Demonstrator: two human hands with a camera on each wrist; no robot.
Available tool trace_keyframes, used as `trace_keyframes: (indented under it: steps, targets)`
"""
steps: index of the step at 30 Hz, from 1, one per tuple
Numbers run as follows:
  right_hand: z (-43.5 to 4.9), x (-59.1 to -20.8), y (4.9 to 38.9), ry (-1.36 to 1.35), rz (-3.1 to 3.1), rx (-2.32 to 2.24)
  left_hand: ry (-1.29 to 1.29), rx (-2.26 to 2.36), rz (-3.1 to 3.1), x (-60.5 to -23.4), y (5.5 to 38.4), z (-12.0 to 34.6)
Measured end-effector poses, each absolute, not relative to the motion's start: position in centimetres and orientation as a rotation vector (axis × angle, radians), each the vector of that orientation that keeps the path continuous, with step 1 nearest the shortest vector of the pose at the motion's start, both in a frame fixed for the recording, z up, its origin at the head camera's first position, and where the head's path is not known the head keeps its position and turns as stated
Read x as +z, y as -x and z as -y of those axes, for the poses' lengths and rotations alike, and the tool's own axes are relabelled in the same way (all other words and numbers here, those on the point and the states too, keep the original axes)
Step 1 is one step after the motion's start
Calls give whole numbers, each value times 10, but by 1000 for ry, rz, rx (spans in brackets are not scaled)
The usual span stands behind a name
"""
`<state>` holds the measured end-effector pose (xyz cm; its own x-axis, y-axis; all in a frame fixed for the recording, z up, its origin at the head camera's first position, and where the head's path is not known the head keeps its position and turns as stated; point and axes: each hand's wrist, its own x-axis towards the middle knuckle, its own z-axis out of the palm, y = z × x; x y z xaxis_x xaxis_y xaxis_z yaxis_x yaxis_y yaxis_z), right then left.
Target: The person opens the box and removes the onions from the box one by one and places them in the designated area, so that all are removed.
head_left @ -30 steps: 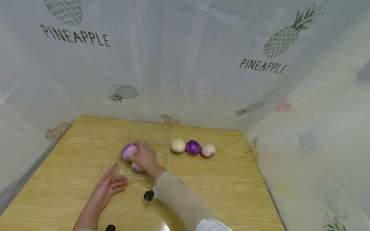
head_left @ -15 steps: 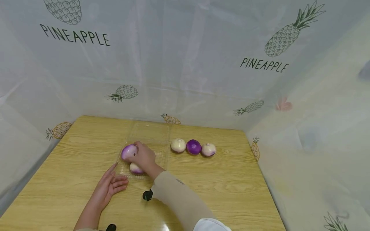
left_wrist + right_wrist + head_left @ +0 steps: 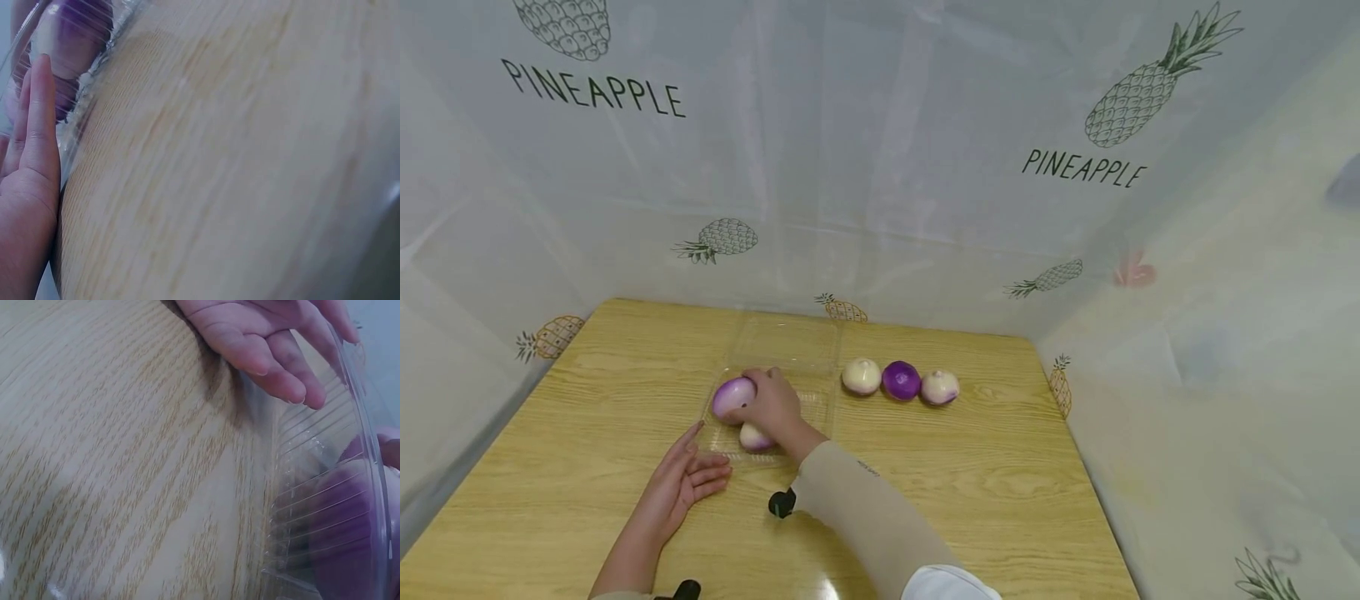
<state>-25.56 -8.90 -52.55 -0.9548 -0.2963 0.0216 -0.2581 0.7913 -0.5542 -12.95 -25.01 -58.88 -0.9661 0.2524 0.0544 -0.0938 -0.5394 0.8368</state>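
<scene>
My right hand grips a purple-and-white onion with thumb and fingers at the left side of a clear plastic clamshell box. A second onion, paler, lies in the box just in front, partly under that hand. My left hand rests at the box's front left corner, fingers extended and holding nothing. In the left wrist view its straight fingers lie along the ribbed wall. The right wrist view shows an onion through that wall; the right hand is almost wholly out of that view.
Right of the box, a pale onion, a deep purple one and another pale one stand in a row. The box's clear lid is folded back. A pineapple-print curtain surrounds the wooden table.
My right hand has moved slightly left with its onion. The onion in front of it has shifted a little within the box. My left hand has stayed put.
</scene>
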Motion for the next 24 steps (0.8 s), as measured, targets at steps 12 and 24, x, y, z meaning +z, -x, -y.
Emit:
trace_keyframes:
  steps: [12, 24]
  targets:
    - [88, -532, 258, 396, -2750, -1084, -239, 2589, -1374, -591, 129, 248]
    - [82, -526, 254, 374, -2731, -1310, -220, 2590, -1376, -588, 131, 249]
